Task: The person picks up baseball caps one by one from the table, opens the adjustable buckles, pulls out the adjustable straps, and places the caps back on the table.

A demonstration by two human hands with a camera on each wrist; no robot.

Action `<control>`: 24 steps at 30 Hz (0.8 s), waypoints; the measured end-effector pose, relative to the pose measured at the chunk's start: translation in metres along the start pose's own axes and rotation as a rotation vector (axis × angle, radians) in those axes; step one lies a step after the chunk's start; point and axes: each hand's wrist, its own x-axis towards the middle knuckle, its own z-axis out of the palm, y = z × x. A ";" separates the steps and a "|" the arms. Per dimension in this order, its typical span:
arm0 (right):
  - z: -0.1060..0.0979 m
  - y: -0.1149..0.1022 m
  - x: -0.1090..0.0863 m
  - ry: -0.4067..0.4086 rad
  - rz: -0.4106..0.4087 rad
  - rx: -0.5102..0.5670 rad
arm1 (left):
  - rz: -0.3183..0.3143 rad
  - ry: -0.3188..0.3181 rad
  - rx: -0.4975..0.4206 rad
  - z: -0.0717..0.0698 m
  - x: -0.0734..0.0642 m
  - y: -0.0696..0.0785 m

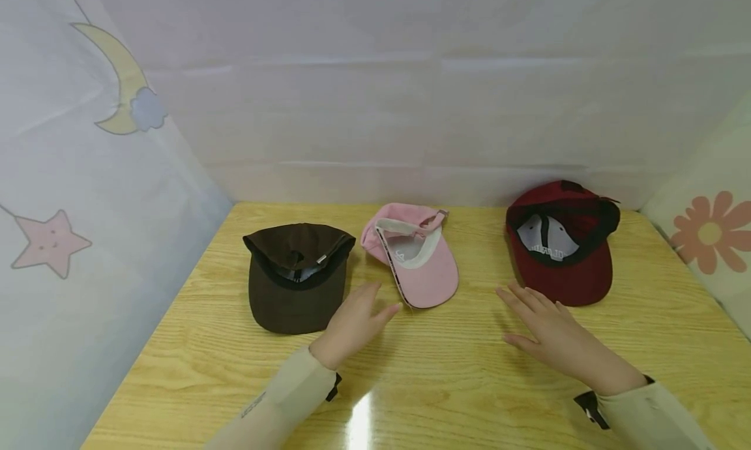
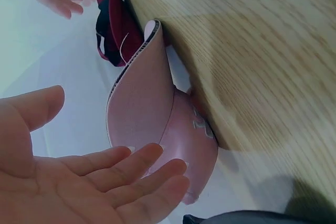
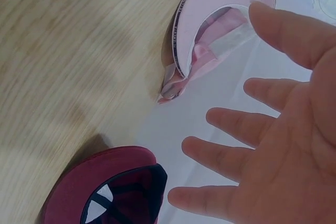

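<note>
Three caps lie with their hollow insides showing on a wooden table (image 1: 446, 385). The pink cap (image 1: 431, 277) is in the middle, its brim toward me and its strap at the back. To its left is a dark brown cap (image 1: 296, 306); at the right lies a dark red cap (image 1: 577, 284). My left hand (image 1: 354, 323) hovers between the brown and pink caps, fingers extended, holding nothing. In the left wrist view its fingers (image 2: 142, 174) overlap the pink cap; contact cannot be told. My right hand (image 1: 554, 336), fingers spread, is in front of the red cap and holds nothing.
A pale cloth backdrop (image 1: 411, 124) rises behind the table's far edge. More printed cloth stands at both sides, with a moon (image 1: 126, 78) and a star (image 1: 53, 244) on the left and a flower (image 1: 710, 231) on the right.
</note>
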 end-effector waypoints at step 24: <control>0.001 0.000 0.000 0.004 0.002 -0.001 | -0.165 -0.022 -0.235 0.008 0.019 0.012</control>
